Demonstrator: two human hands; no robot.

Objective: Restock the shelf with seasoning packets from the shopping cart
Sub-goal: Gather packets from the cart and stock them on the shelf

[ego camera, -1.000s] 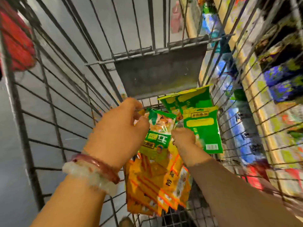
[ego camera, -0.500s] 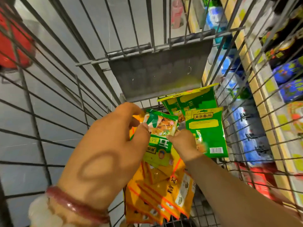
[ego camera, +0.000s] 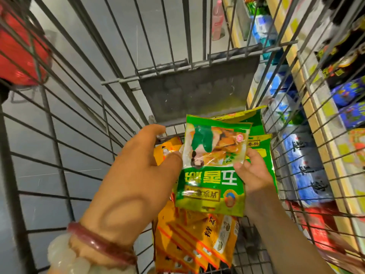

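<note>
Inside the wire shopping cart, a green seasoning packet with white characters and a food picture is lifted toward me. My right hand grips its right edge, thumb on the front. My left hand touches its left edge with the thumb, fingers spread behind it. Under it lies a pile of orange seasoning packets, and more green packets lean at the cart's far right corner.
The cart's grey child-seat flap hangs at the far end. Through the right wire wall I see store shelves with blue, red and dark packages. A red object sits outside the cart at upper left.
The green packet has risen out of the pile and come closer to me, now held flat and facing up. Both hands rose with it.
</note>
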